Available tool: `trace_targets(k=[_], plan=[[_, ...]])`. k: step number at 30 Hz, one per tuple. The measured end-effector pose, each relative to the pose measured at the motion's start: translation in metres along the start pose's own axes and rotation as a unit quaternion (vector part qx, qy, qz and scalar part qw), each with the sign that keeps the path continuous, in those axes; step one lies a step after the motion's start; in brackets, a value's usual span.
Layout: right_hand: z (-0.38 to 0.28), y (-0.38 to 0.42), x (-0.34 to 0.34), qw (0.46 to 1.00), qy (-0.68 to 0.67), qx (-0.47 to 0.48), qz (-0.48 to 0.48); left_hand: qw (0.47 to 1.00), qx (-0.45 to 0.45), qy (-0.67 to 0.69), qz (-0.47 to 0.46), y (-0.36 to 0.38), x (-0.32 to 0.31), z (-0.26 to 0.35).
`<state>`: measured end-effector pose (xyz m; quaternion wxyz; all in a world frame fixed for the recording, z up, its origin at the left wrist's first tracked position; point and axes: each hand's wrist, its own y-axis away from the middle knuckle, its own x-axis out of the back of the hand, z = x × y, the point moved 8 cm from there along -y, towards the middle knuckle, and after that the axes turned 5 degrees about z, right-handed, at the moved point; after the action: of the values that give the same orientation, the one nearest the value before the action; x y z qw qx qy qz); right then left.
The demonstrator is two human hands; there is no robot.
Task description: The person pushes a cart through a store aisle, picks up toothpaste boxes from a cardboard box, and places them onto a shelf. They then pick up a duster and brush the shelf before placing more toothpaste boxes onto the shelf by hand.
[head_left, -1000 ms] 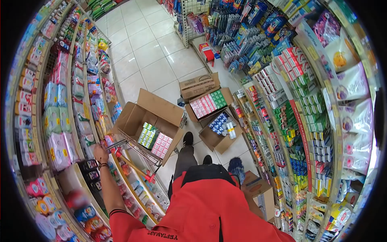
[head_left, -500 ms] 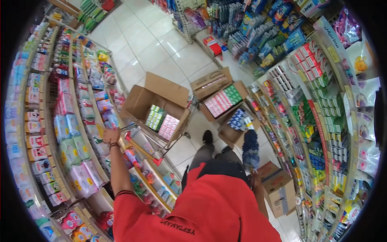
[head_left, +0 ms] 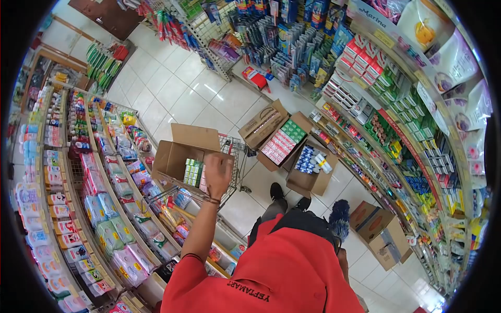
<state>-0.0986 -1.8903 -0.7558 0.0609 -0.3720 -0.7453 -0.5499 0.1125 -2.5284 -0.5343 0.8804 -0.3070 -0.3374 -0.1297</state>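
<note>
My left hand (head_left: 218, 176) is raised above the near side of an open cardboard box (head_left: 195, 136) in a shopping cart (head_left: 236, 156). Its fingers look loosely bent and apart, with nothing visible in them. Below it in the box are green-and-white packs (head_left: 193, 172) and pink-and-white packs, the latter mostly covered by the hand. My right hand (head_left: 342, 256), largely hidden beside my body, grips a duster with a fluffy dark blue head (head_left: 339, 219), which points forward over the floor.
On the floor ahead stand an open box of pink and green packs (head_left: 282, 146) and a box with blue-and-white packs (head_left: 310, 160). Another carton (head_left: 381, 235) lies at right. Stocked shelves line both sides; tiled floor (head_left: 182, 96) runs ahead.
My left hand has moved from the left shelf rightward to above the box in the cart. The view has shifted, and the duster head now appears lower and further right.
</note>
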Motion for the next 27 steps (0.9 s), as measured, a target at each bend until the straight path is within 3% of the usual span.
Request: trace_targets(k=[2, 4, 7, 10, 14, 16, 17, 18, 19, 20, 21, 22, 24, 26, 27], plan=[[0.013, 0.013, 0.0, 0.999, 0.01, 0.047, 0.016, 0.994, -0.04, 0.062, -0.081, 0.034, -0.041, 0.02], [0.022, 0.03, -0.001, 0.995, 0.026, 0.093, 0.028, 0.971, 0.018, 0.076, -0.224, 0.085, -0.101, 0.017], [0.026, 0.058, -0.004, 0.984, 0.05, 0.162, 0.045, 0.948, 0.1, 0.046, -0.3, 0.142, -0.151, -0.022], [0.015, 0.074, -0.011, 0.967, 0.072, 0.233, 0.075, 0.957, 0.123, 0.015, -0.264, 0.145, -0.19, -0.082], [0.017, 0.107, -0.001, 0.937, 0.126, 0.304, 0.121, 0.976, 0.127, -0.08, -0.155, 0.098, -0.241, -0.178], [0.015, 0.121, 0.01, 0.915, 0.159, 0.339, 0.147, 0.979, 0.137, -0.119, -0.092, 0.049, -0.232, -0.18], [0.016, 0.131, 0.014, 0.905, 0.176, 0.354, 0.156, 0.946, 0.277, -0.086, -0.143, 0.058, -0.26, -0.243], [0.014, 0.142, 0.012, 0.895, 0.191, 0.369, 0.163, 0.909, 0.395, -0.076, -0.106, 0.069, -0.271, -0.299], [0.001, 0.149, 0.013, 0.897, 0.197, 0.358, 0.167, 0.857, 0.507, -0.069, -0.068, 0.085, -0.282, -0.331], [-0.007, 0.136, 0.015, 0.98, 0.111, 0.13, 0.104, 0.803, 0.593, -0.025, -0.058, 0.085, -0.277, -0.316], [0.003, 0.136, 0.006, 0.994, 0.014, -0.105, 0.037, 0.738, 0.673, 0.017, -0.045, 0.084, -0.266, -0.293], [0.008, 0.135, 0.007, 0.987, 0.026, -0.145, 0.064, 0.736, 0.675, 0.018, -0.053, 0.098, -0.28, -0.302], [0.033, 0.13, 0.001, 0.985, 0.011, -0.155, 0.071, 0.775, 0.597, -0.187, -0.088, 0.104, -0.278, -0.324], [0.044, 0.135, 0.0, 0.984, -0.015, -0.155, 0.088, 0.768, 0.624, -0.089, -0.116, 0.107, -0.276, -0.308], [0.039, 0.135, -0.001, 0.988, 0.035, -0.13, 0.081, 0.772, 0.617, -0.08, -0.127, 0.116, -0.281, -0.319]])
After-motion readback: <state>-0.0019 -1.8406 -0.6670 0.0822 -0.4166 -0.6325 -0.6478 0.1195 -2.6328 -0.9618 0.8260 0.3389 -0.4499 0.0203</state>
